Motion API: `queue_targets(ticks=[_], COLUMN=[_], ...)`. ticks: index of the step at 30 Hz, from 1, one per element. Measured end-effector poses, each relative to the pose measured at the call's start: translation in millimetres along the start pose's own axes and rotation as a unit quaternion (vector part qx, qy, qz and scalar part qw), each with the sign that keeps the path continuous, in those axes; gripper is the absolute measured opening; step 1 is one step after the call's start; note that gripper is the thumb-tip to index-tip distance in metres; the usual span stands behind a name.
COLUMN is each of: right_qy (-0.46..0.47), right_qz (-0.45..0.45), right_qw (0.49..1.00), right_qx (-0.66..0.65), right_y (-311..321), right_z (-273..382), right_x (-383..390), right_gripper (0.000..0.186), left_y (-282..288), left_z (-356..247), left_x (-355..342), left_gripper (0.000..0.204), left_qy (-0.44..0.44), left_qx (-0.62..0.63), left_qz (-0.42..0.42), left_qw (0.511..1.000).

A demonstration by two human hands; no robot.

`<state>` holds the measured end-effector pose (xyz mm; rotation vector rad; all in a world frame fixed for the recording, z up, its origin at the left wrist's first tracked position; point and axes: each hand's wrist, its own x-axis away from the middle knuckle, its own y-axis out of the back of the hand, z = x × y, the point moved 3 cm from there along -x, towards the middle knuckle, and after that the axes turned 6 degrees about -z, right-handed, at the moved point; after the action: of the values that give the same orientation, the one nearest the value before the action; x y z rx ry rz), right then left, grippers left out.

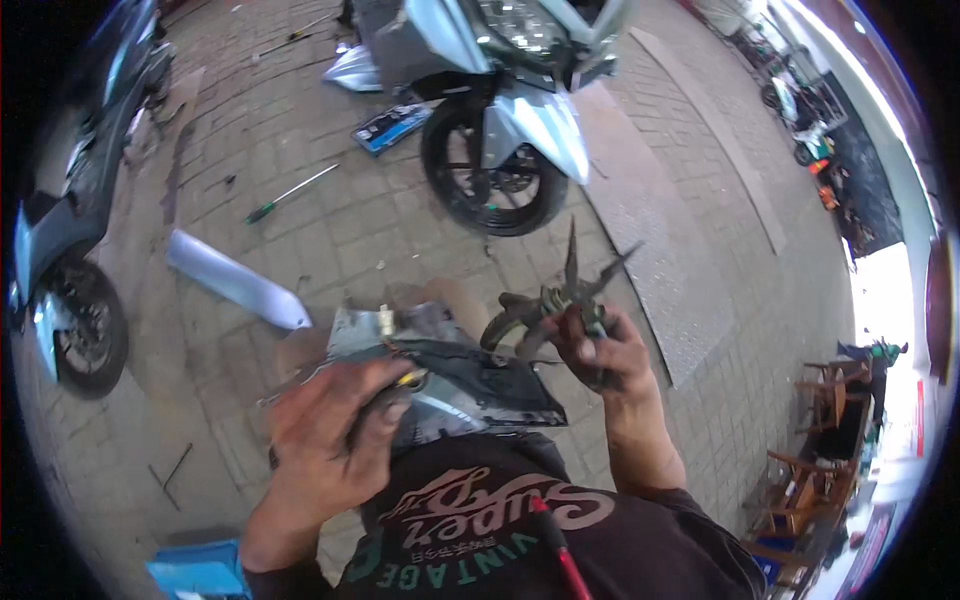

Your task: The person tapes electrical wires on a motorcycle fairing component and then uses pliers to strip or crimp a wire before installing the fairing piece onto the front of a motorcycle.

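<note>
My left hand (335,425) is closed, its fingertips pinching a thin wire with a small yellow piece (410,379). A small pale connector (387,320) shows just beyond those fingertips. To the right, my right hand (612,355) is raised and wrapped round a pair of pliers (574,290). The pliers' slim jaws point up and spread apart; their dark handles are partly hidden, and a second tool may be in the same grip. Between the hands a black and silver plastic panel (490,385) lies across my lap.
A scooter's front wheel (495,170) stands ahead, and another scooter (85,320) at the left. A silver panel strip (238,278), a green-handled screwdriver (292,193) and a blue box (392,127) lie on the paving. A red stick-like tool (562,550) crosses my shirt.
</note>
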<state>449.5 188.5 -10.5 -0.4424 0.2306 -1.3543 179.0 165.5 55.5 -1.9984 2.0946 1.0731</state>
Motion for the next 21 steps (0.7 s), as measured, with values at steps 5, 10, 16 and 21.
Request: queue_targets(ticks=[5,10,16,21], right_qy=[-0.043,-0.036,-0.053,-0.043], right_qz=[0.128,0.181,0.120,0.185], right_qw=[0.991,0.982,0.990,0.981], right_qx=[-0.011,-0.043,0.046,0.045], right_y=[-64,-99,-102,-96], right_z=[-12,1,7,-1], right_x=[6,1,-1,-14], right_gripper=[0.019,0.020,0.025,0.019], left_y=[4,16,22,25], left_z=[-3,-7,-9,-2], left_x=[1,2,1,-5], left_gripper=[0.024,0.025,0.022,0.023], left_qy=[0.005,-0.034,-0.055,-0.059], left_qx=[0.041,0.007,-0.054,-0.061], left_qz=[-0.053,-0.092,-0.107,-0.115], left_qw=[0.998,0.995,0.991,0.990])
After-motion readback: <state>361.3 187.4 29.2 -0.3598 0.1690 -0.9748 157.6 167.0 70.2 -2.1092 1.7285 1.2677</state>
